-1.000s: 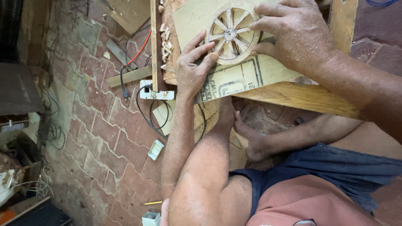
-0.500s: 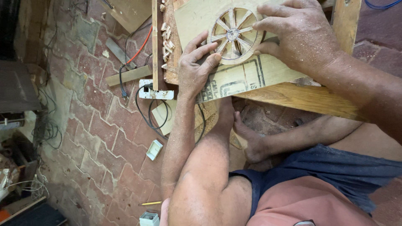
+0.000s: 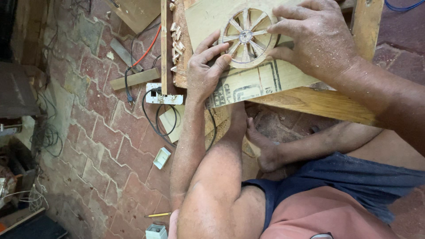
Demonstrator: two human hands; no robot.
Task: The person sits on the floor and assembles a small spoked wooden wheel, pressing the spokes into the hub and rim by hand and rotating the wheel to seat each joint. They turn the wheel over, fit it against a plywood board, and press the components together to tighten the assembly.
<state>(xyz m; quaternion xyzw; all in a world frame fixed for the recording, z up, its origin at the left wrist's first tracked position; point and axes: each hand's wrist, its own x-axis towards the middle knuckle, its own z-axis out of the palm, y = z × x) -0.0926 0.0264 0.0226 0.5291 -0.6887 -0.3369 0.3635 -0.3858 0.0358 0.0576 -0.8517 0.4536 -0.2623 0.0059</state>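
Observation:
A round wooden wheel [image 3: 245, 37] with several spokes lies flat on a plywood board [image 3: 261, 82] that has printed markings. My left hand [image 3: 202, 75] rests on the board, its fingertips pressing the wheel's lower left rim. My right hand [image 3: 316, 40] covers the wheel's right rim, fingers curled over the edge and gripping it. Both hands are dusted with sawdust. My bare legs and one foot [image 3: 265, 155] are folded below the board.
A thick wooden beam [image 3: 318, 104] supports the board. Small wood offcuts [image 3: 177, 37] lie beside a thin upright strip [image 3: 164, 44]. A white power strip [image 3: 164, 98] with black and red cables, a small white box [image 3: 161, 157] and a pencil [image 3: 158, 214] lie on the brick floor.
Both hands stay on the wheel. My left fingers have shifted slightly along the rim, and the view has drifted a little.

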